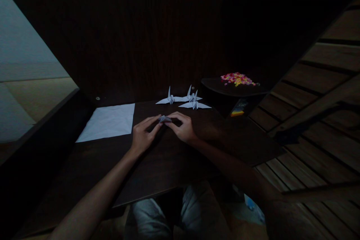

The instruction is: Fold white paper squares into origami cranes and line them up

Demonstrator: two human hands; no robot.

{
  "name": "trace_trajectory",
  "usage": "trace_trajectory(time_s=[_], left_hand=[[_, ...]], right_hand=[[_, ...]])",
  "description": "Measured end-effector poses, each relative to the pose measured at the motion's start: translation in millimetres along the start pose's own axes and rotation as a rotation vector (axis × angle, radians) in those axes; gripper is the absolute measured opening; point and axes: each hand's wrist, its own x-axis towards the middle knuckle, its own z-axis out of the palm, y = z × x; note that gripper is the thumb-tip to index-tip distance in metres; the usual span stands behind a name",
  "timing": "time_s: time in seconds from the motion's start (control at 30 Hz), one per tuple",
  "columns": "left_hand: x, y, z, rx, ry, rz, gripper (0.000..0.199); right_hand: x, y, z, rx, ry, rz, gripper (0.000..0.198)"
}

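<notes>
While the fingers of your left hand (142, 135) pinch one side of a small folded paper piece (165, 119), those of your right hand (183, 126) pinch the other, thumbs on the near side. The piece is held at the centre of the frame, above the dark tabletop (168, 157); its exact folds are too small and dim to tell. Just beyond your hands, right of centre, three white paper cranes (194, 105) stand close together with wings spread, two of them overlapping in your view. Left of your left hand, a white paper sheet (108, 122) lies flat, lightly creased. Farther out, at centre right, a low shelf (213, 84) bears a heap of small pink, red and yellow pieces (238, 79). A dark upright panel (140, 37) backs the tabletop, and wooden slats (320, 127) fill the right edge. Your trousers (150, 217) show at bottom centre.
</notes>
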Motion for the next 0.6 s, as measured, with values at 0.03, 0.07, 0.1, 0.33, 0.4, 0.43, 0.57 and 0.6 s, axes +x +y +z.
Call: trace_trajectory(time_s=[0.03,0.07,0.1,0.33,0.4,0.43,0.57,0.6], left_hand=[[-0.4,0.3,0.5,0.012,0.008,0.033,0.028],[-0.9,0.5,1.1,0.021,0.015,0.059,0.029],[-1.4,0.5,1.7,0.028,0.021,0.079,0.029],[-2.7,-3.1,2.6,0.069,-0.016,0.171,0.030],[-2.1,-3.7,2.0,0.083,-0.032,0.200,0.031],[-1.7,-3.7,1.7,0.089,-0.040,0.213,0.032],[-0.5,-1.3,0.7,0.090,-0.077,0.214,0.032],[-0.3,-0.2,0.5,0.089,-0.083,0.202,0.032]], right_hand=[[0.1,-0.7,-0.3,0.006,-0.001,-0.020,0.010],[0.1,-0.9,-0.4,0.016,-0.004,-0.037,0.008],[0.0,-0.7,-0.2,0.024,-0.009,-0.048,0.008],[-1.7,2.6,2.2,-0.001,-0.018,-0.074,0.011],[-2.1,1.8,2.6,-0.015,-0.015,-0.087,0.011],[-2.2,1.2,2.6,-0.024,-0.013,-0.091,0.011],[-1.6,-0.9,1.6,-0.055,-0.023,-0.077,0.012],[-1.3,-1.3,1.2,-0.061,-0.027,-0.062,0.014]])
